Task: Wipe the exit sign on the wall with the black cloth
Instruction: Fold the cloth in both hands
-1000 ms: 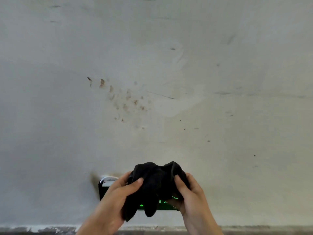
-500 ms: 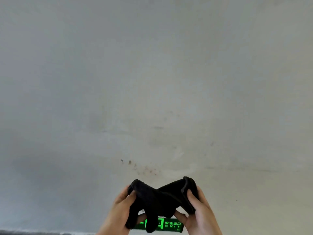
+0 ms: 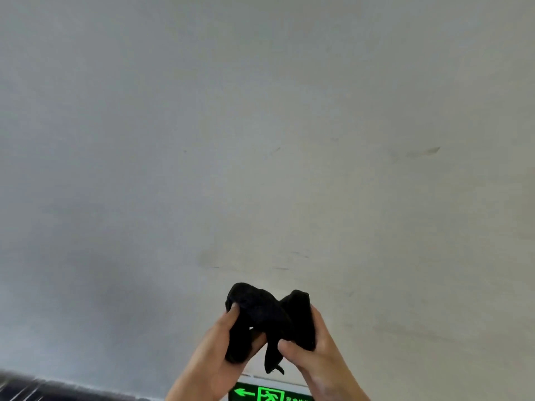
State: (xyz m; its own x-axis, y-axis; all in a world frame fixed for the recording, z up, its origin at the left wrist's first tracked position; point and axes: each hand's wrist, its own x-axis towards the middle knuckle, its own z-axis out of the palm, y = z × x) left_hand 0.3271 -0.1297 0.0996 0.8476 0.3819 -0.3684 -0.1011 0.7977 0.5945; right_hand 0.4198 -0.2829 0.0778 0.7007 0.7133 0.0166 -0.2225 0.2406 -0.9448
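Note:
A black cloth (image 3: 265, 316) is bunched between both of my hands, held up in front of the pale wall (image 3: 260, 140). My left hand (image 3: 223, 354) grips its left part, thumb on top. My right hand (image 3: 315, 351) clamps the right part, and a loose tail of cloth hangs down between the hands. Below the hands, at the bottom edge of the view, the exit sign (image 3: 269, 393) glows green with an arrow and a running figure; its lower part is cut off. The cloth is above the sign and apart from it.
The wall is bare, with faint scuffs and marks (image 3: 428, 151). A dark strip (image 3: 58, 390), blurred, runs along the bottom left corner where the wall ends.
The view has tilted upward, so the sign and hands sit lower. The hands rose off the sign with the cloth and regathered it; the brown stains have left the view.

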